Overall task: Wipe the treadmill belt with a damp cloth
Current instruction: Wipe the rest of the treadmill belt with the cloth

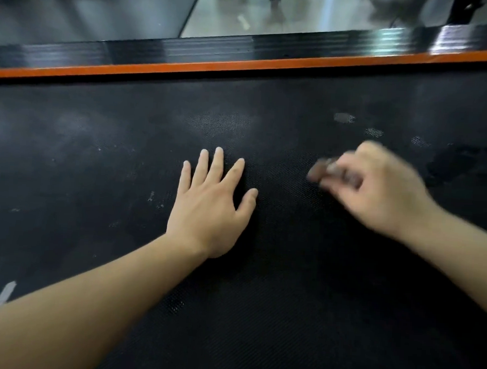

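Pressing flat on the black textured treadmill belt [96,162], left hand [210,208] lies palm down, fingers straight and spread, thumb out to the side; right hand [377,191] sits to its right, blurred, fingers curled round a small brownish-grey wad that looks like the cloth [326,173], though blur hides its detail; cloth pokes out of the fist toward the left hand, low over the belt, contact cannot be told; hands apart, bare belt between them; darker wet-looking patch [457,164] on belt just beyond right hand; pale dusty scuffs [220,124] farther up belt; orange stripe [243,64] edges belt's far side, glossy ribbed black side rail [215,49] behind it; grey floor [273,16] beyond.
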